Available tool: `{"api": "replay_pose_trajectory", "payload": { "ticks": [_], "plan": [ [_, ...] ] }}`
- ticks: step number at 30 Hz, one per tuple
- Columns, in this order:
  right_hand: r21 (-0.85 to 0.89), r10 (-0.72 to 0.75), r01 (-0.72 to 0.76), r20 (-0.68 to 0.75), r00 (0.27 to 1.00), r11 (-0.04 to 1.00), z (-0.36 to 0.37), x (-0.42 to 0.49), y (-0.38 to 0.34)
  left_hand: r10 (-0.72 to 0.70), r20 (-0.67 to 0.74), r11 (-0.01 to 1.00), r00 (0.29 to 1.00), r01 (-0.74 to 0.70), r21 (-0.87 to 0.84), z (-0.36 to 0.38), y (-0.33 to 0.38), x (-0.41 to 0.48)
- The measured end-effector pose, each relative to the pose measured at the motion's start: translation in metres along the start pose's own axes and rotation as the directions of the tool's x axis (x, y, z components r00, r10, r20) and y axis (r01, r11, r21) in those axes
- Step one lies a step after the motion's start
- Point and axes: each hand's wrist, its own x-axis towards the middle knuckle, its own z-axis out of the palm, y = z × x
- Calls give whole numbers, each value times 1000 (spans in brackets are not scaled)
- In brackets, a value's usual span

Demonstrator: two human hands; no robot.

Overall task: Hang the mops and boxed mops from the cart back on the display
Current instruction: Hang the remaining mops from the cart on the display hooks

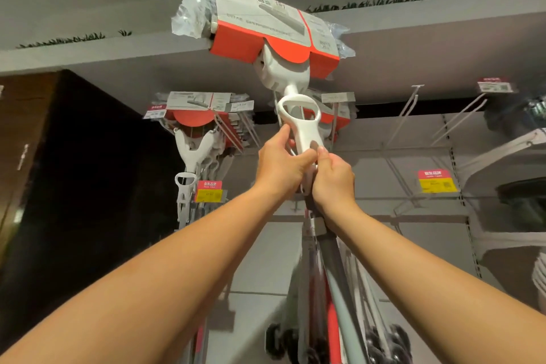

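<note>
Mop [266, 26] raised overhead, left hand [280, 162] gripping its white lever [301, 124], right hand [334, 180] gripping the pole [334, 260] just below.

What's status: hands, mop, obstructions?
Left hand, right hand both gripping mop at white lever, head raised high. Not on a hook. Hung mops crowd hooks behind; empty hooks right.
</note>
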Motion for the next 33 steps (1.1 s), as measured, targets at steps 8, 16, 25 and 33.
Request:
{"api": "replay_pose_trajectory", "payload": {
  "ticks": [8, 16, 25, 33],
  "plan": [
    [21, -26, 27, -44, 999, 999, 45, 64, 44, 92, 17, 995, 996, -93, 32, 13, -65, 64],
    [73, -30, 32, -31, 999, 997, 55, 123, 97, 145, 29, 975, 989, -148, 163, 49, -106, 103],
    [266, 22, -52, 116, 993, 962, 64, 194, 147, 172, 3, 943, 985, -165, 289, 94, -148, 155],
    [236, -31, 2, 120, 992, 972, 88, 239, 177, 130, -7, 955, 992, -123, 269, 111, -183, 195]
  ]
}}
